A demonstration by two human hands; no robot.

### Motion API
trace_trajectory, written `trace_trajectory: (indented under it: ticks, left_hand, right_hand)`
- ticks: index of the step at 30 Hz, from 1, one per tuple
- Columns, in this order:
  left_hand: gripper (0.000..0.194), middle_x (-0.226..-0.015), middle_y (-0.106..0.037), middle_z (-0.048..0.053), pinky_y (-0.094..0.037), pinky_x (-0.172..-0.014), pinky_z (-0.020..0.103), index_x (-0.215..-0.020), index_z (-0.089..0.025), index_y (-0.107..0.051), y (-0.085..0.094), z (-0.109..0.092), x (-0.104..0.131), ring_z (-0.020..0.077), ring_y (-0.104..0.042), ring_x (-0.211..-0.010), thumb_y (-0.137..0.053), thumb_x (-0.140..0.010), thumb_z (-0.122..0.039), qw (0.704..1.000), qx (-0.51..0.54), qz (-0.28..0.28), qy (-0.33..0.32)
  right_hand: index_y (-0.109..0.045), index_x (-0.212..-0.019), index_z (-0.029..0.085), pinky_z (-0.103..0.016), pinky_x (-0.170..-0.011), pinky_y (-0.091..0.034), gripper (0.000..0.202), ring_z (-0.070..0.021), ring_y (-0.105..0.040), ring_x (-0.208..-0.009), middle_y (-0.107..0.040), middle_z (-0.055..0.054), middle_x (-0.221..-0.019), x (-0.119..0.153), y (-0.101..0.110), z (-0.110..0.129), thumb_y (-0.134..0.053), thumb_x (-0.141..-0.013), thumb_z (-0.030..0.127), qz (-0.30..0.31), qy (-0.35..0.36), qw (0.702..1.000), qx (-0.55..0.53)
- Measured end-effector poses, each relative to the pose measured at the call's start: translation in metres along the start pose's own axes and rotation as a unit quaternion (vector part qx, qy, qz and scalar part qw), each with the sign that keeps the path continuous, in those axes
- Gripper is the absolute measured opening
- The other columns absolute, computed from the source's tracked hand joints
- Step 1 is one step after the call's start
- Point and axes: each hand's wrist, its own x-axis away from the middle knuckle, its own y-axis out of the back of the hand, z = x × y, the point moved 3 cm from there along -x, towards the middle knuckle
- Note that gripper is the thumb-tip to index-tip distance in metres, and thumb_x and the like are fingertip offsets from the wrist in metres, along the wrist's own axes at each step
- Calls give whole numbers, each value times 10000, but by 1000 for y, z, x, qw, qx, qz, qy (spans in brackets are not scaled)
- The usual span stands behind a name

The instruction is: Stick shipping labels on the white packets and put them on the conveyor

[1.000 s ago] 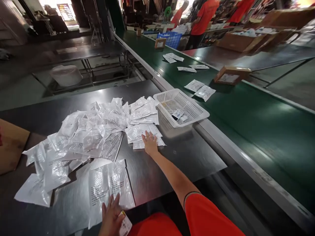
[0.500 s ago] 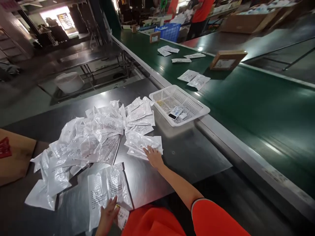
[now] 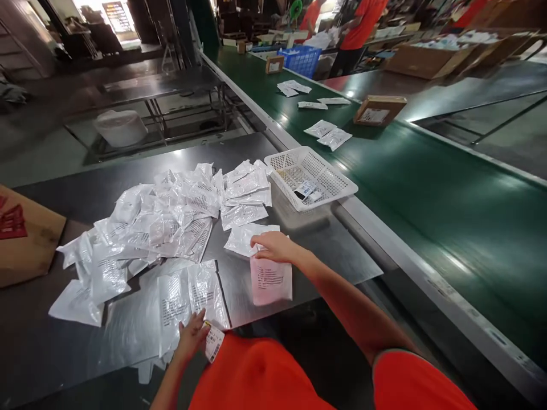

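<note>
1. Our right hand pinches the upper edge of a bag, fingers curled over it.
2. We judge the bag light, soft and slick, not very fragile; an edge or corner should give the surest hold.
3. It is white with a pinkish cast and rows of dark print. It is by the near edge of the table; we cannot tell whether it touches.
4. Our left hand holds a label, fingers partly spread beside two flat bags.
5. Beyond are our pile, a basket and the belt.
</note>
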Motion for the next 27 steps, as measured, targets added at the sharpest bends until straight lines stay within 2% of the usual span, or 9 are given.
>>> trace_trajectory:
  ticks: [3, 6, 9, 13, 17, 20, 22, 24, 27]
  left_hand:
    - [315, -1529, -386, 64, -9, -1152, 665, -902, -233, -721, 0, 2, 2, 294, -258, -1455, -417, -895, -315, 1000, -6, -7, -6]
    - [304, -1523, -397, 78, -8, -1161, 649, -907, -221, -718, 1, 5, 3, 290, -278, -1448, -430, -888, -317, 1000, -3, -5, -8]
    - [309, -1513, -413, 90, -11, -1163, 649, -928, -216, -721, 3, 6, 5, 295, -287, -1444, -439, -880, -333, 1000, 4, -5, -13]
    - [303, -1509, -420, 85, 0, -1161, 652, -857, -225, -722, 3, 5, 8, 296, -296, -1441, -449, -870, -354, 1000, 16, -12, -17]
    - [309, -1506, -428, 76, 13, -1163, 640, -887, -231, -720, 2, 6, 7, 301, -288, -1443, -437, -870, -354, 1000, 14, -11, -17]
    - [345, -1500, -432, 89, -9, -1157, 648, -1048, -228, -697, 3, 11, 6, 312, -297, -1436, -413, -879, -329, 1000, -3, -5, -20]
    - [354, -1497, -435, 90, -32, -1162, 638, -1064, -224, -693, 5, 19, 7, 309, -315, -1428, -401, -886, -314, 999, -31, -5, -14]
    - [342, -1483, -461, 71, -61, -1176, 614, -1067, -243, -692, 6, 29, 10, 283, -327, -1425, -405, -891, -304, 998, -62, -8, 5]
    - [330, -1446, -525, 50, -183, -1172, 602, -1110, -281, -672, 8, 34, 12, 266, -388, -1396, -410, -910, -280, 995, -96, -22, 21]
  right_hand:
    - [-691, -1098, 209, -278, -880, -407, 298, -183, -622, -943, -710, -28, -973, -42, -35, 38, -607, -867, 376, 49, 18, 999, -7]
    - [-577, -1280, 130, -366, -989, -366, 391, -240, -536, -1165, -616, -118, -1257, -51, -76, 65, -470, -937, 286, 8, -40, 999, 8]
    - [-469, -1392, 133, -449, -1062, -317, 502, -300, -384, -1335, -400, -164, -1487, -13, -123, 73, -513, -914, 281, -7, -66, 998, 9]
    - [-387, -1458, 274, -557, -1142, -159, 669, -341, -158, -1450, -217, -84, -1586, 49, -182, 72, -616, -844, 407, 19, -65, 998, -1]
    - [-289, -1500, 293, -606, -1141, -109, 716, -369, -69, -1461, -108, -71, -1607, 56, -216, 100, -559, -863, 477, 18, -107, 994, -23]
    - [-290, -1501, 293, -615, -1137, -114, 658, -371, -63, -1461, -85, -76, -1606, 40, -226, 132, -508, -896, 435, 21, -134, 989, -53]
    - [-270, -1508, 291, -616, -1131, -132, 636, -360, -72, -1463, -73, -85, -1607, 30, -223, 138, -471, -917, 412, 14, -151, 986, -73]
    - [-258, -1513, 276, -587, -1139, -150, 631, -341, -99, -1463, -76, -96, -1609, 21, -206, 121, -461, -926, 384, -20, -169, 983, -73]
    - [-267, -1514, 212, -506, -1145, -200, 593, -326, -161, -1450, -110, -124, -1606, 13, -159, 51, -411, -940, 244, -117, -270, 955, -22]
